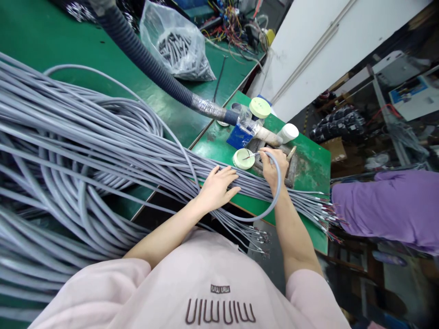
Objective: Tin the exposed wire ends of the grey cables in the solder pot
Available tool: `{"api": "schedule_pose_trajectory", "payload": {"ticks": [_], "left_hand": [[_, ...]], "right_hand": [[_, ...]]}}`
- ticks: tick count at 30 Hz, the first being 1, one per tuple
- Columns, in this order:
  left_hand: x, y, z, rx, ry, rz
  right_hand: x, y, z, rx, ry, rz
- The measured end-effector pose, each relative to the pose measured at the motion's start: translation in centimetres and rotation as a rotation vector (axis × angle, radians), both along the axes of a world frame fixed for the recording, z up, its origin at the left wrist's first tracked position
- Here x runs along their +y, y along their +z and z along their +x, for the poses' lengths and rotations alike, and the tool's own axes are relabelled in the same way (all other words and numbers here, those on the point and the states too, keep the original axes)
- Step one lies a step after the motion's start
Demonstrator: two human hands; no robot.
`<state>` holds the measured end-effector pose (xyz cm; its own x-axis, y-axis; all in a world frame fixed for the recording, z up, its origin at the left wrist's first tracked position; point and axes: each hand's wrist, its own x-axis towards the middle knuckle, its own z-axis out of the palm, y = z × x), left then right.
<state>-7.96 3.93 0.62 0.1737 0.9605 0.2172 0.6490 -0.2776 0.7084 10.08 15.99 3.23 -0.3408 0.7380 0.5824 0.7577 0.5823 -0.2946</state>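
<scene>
A thick bundle of grey cables (161,157) runs from the left across the green tables. My left hand (218,186) lies on top of it with fingers stretched out and thumb apart. My right hand (275,165) pinches one grey cable (278,192) close to its end, and the cable bends in a loop back toward the bundle. Thin wires at its tip reach into a small round tub (236,163) with pale contents. Right of my right hand, the bundle's stripped ends (324,212) fan out with coloured wires.
A ribbed dark hose (147,59) comes down to a blue box (240,136) behind the tub. Nearby stand a yellow-green lid (259,107) and a white jar (290,131). A plastic bag (178,43) holds grey pieces. A person's purple sleeve (387,208) is at right.
</scene>
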Motion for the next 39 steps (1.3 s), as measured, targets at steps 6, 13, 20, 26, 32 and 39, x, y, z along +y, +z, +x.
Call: {"api": "schedule_pose_trajectory", "payload": {"ticks": [6,13,20,26,32,39], "left_hand": [[0.1,0.1,-0.1,0.008,-0.006,-0.007],[0.1,0.3,-0.3,-0.019,-0.01,-0.021],[0.2,0.1,-0.2,-0.015,-0.008,0.009],[0.3,0.0,-0.2,-0.014,-0.006,0.015],[0.3,-0.1,-0.3,-0.011,-0.007,0.018],[0.3,0.0,-0.2,-0.026,-0.007,0.018]], "right_hand": [[-0.4,1.3,0.7,0.007,-0.025,0.054],[0.1,3.3,5.5,-0.036,-0.188,0.172],[2.1,1.4,9.1,-0.044,-0.316,0.182],[3.5,-0.1,10.0,-0.091,-0.333,0.124],[4.2,-1.0,10.2,-0.101,-0.333,0.115],[4.6,-1.5,10.1,-0.108,-0.342,0.083]]}}
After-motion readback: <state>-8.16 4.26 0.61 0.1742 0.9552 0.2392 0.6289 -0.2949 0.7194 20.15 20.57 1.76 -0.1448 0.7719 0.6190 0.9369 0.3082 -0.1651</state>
